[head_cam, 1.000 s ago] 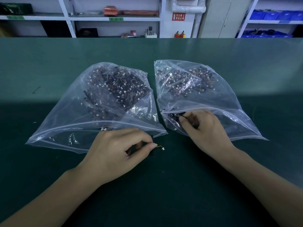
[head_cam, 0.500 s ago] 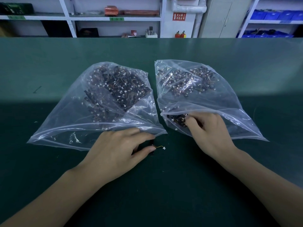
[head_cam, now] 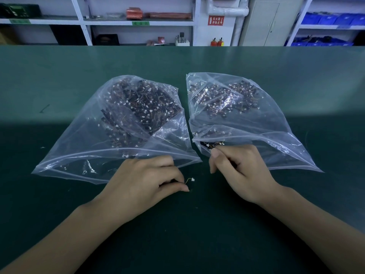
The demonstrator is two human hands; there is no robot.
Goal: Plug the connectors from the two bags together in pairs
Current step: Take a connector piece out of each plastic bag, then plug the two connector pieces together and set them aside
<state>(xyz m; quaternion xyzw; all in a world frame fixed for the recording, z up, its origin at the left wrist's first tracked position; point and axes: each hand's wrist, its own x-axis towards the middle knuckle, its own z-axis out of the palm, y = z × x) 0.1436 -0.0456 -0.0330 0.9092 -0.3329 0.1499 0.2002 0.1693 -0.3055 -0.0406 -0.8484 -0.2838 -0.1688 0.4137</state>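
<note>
Head | left hand [head_cam: 144, 180] grip pinches connector [head_cam: 190, 180] | right hand [head_cam: 239, 171] grip pinches connectors [head_cam: 212, 144]

Left hand [head_cam: 144, 180]: back up, fingers curled, thumb and forefinger pinching a small wired connector [head_cam: 190, 180], positioned just below the mouth of the left bag [head_cam: 110, 135]. Right hand [head_cam: 240, 171]: fingers curled at the mouth of the right bag [head_cam: 256, 123] (whatever they grip is hidden). Both forearms angle inward from the lower corners.
</note>
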